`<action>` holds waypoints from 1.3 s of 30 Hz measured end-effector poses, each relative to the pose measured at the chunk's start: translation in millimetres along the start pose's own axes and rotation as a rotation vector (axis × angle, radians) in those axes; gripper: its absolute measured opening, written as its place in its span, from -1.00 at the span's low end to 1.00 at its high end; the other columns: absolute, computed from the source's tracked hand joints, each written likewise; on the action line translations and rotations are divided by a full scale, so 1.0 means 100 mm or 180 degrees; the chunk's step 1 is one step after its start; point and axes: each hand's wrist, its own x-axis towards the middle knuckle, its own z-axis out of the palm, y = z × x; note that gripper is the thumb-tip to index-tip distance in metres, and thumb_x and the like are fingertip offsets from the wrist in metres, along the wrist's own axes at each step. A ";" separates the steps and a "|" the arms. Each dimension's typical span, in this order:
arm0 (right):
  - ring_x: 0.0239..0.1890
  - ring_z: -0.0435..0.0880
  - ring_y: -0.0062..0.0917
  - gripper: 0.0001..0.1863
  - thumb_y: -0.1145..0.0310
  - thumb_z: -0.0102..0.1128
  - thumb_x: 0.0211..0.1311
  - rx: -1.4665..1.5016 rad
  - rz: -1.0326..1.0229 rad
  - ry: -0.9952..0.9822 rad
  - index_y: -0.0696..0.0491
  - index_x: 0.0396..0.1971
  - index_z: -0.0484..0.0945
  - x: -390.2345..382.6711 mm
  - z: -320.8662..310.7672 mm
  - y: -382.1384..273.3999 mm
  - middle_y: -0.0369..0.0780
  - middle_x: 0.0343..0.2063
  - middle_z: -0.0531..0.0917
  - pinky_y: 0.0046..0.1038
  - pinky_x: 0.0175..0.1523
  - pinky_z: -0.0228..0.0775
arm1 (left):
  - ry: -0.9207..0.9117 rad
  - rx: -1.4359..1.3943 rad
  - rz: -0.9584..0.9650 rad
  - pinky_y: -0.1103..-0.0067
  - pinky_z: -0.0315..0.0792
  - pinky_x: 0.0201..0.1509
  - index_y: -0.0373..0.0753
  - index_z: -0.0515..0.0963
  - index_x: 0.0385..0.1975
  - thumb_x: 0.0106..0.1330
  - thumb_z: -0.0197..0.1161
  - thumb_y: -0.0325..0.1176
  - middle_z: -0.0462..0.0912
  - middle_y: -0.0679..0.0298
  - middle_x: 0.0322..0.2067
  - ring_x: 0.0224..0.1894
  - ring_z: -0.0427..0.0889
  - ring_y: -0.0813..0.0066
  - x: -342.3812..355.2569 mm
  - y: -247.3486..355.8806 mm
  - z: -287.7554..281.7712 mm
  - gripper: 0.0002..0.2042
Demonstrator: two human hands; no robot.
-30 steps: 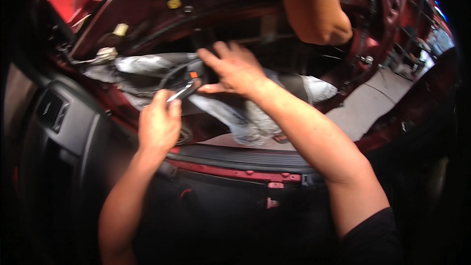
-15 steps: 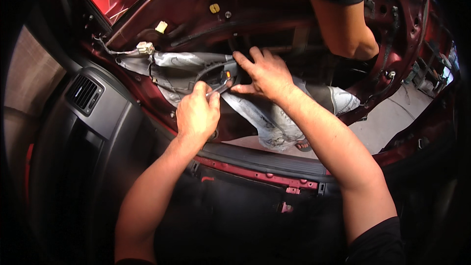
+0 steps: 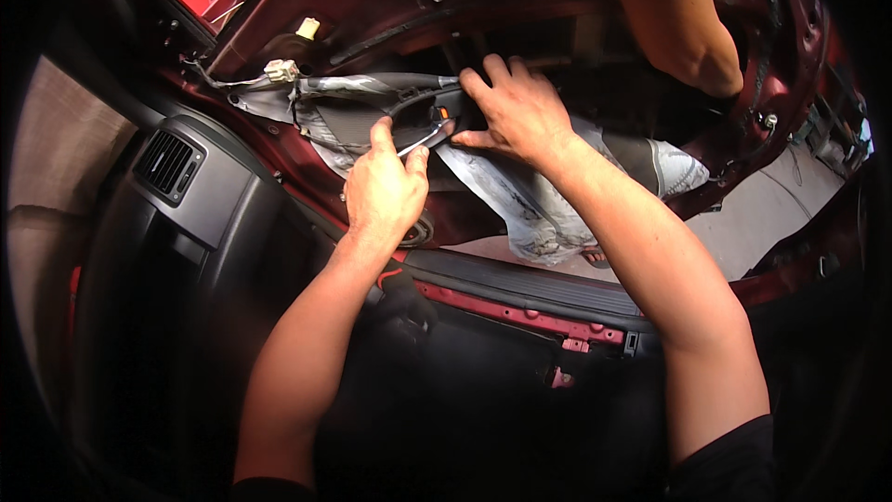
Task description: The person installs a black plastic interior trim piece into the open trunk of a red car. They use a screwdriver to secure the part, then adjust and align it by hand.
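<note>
A dark grey door trim piece (image 3: pixel 342 121) with a mesh-like face lies against the bare inner side of a dark red car door (image 3: pixel 372 9). Set in it is an inside door handle with a silver lever (image 3: pixel 423 143) and a small orange mark. My left hand (image 3: pixel 386 191) is closed on the lever's near end, its index finger stretched along the trim. At the trim's right end my right hand (image 3: pixel 522 121) grips it, thumb below and fingers over the upper edge. Crumpled whitish sheeting (image 3: pixel 534 218) hangs beneath my right hand.
Another person's arm (image 3: pixel 683 28) reaches down at the upper right; its hand is hidden inside the door. A pale wire connector (image 3: pixel 280 71) hangs left of the trim. The dashboard with its air vent (image 3: pixel 170 165) stands at left, the door sill (image 3: pixel 520 284) below.
The whole view has shifted a little, so the door sits further right. My left index finger has stretched out more along the trim. Both hands keep their hold.
</note>
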 end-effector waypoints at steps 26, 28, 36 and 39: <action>-0.08 0.60 -0.08 -0.12 -0.17 0.61 -0.23 0.0426 0.0517 -0.0182 0.18 -0.07 0.42 0.10 -0.07 -0.15 -0.02 -0.08 0.45 -0.11 -0.03 0.57 | 0.0691 0.0294 0.0995 0.17 0.57 -0.36 -0.25 0.53 -0.44 0.31 0.30 -0.03 0.68 0.07 -0.58 -0.50 0.72 -0.02 0.09 -0.21 0.12 -0.63; -0.07 0.60 -0.06 -0.11 -0.17 0.63 -0.25 0.0509 0.0533 -0.0150 0.19 -0.07 0.42 0.10 -0.06 -0.14 -0.02 -0.08 0.45 -0.10 -0.01 0.56 | 0.0635 0.0305 0.0940 0.17 0.56 -0.36 -0.25 0.52 -0.44 0.30 0.31 -0.02 0.68 0.07 -0.56 -0.50 0.72 -0.01 0.09 -0.22 0.11 -0.63; -0.06 0.58 -0.04 -0.09 -0.13 0.71 -0.38 0.0821 0.0631 0.0031 0.18 -0.13 0.43 0.08 -0.03 -0.10 -0.04 -0.12 0.45 -0.08 -0.03 0.52 | 0.0700 0.0311 0.0962 0.17 0.56 -0.37 -0.24 0.51 -0.43 0.30 0.32 -0.02 0.69 0.08 -0.54 -0.48 0.73 -0.01 0.10 -0.17 0.06 -0.63; -0.02 0.58 -0.10 -0.13 -0.07 0.67 -0.30 0.0845 0.0845 -0.0168 0.17 -0.08 0.42 0.12 -0.09 -0.17 -0.06 -0.07 0.45 -0.09 0.01 0.56 | 0.0773 0.0346 0.0961 0.17 0.56 -0.38 -0.24 0.51 -0.43 0.29 0.33 -0.02 0.69 0.08 -0.54 -0.48 0.72 0.00 0.11 -0.17 0.06 -0.64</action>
